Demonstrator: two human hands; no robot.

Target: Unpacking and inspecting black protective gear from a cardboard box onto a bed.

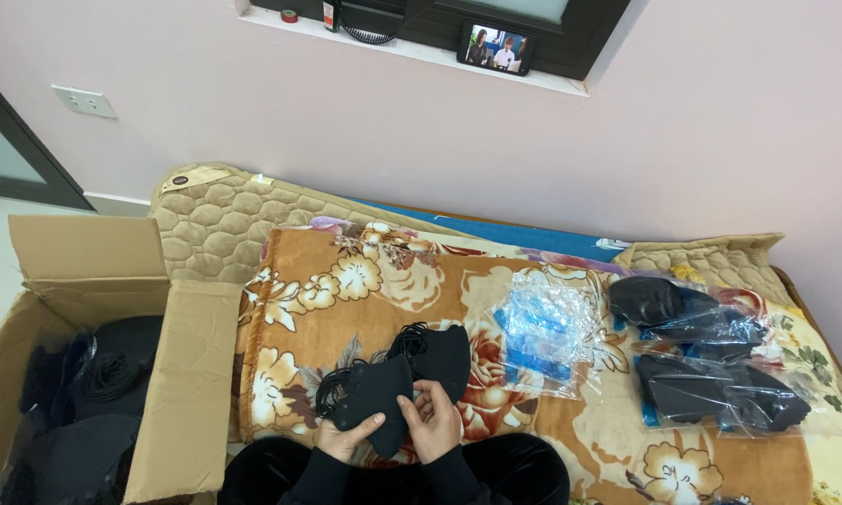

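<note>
Your left hand (348, 432) and right hand (432, 423) were both clamped on a stack of black masks (393, 383), held just above your lap over the floral blanket (365, 281); you seemed to be squaring the stack, so bagging would call for a steady pinch. Right of your right hand lay empty clear bags (543, 329), farther right filled bags (711, 360). Left of your left hand stood an open carton (182, 393).

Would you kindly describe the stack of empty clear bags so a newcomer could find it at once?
Start at the floral orange blanket spread over the bed. Right of the black masks in the person's hands lies the stack of empty clear bags. Unlike the packs of black masks farther right, it is see-through with a blue tint.
</note>
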